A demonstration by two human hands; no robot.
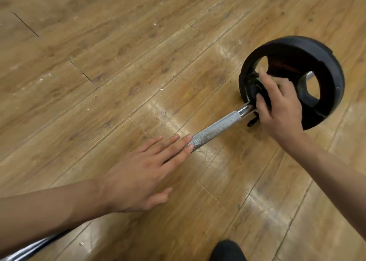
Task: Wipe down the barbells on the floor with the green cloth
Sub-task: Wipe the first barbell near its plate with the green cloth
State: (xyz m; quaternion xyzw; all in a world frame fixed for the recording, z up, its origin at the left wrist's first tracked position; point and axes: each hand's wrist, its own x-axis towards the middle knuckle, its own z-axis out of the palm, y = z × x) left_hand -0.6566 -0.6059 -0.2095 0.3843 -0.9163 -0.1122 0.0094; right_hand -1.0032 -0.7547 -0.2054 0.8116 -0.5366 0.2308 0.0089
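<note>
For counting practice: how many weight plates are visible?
1: the black weight plate on the far end of the barbell, by the right hand. Another may lie out of frame.

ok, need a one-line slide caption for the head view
Left hand rests flat on the barbell while the right hand holds the green cloth against the weight plate, on a wooden floor.

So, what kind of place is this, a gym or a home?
Probably a gym or workout room, though I cannot be sure. A barbell with a black weight plate lies on a worn wood-plank floor, and the right hand holds a green cloth against the plate.
</note>
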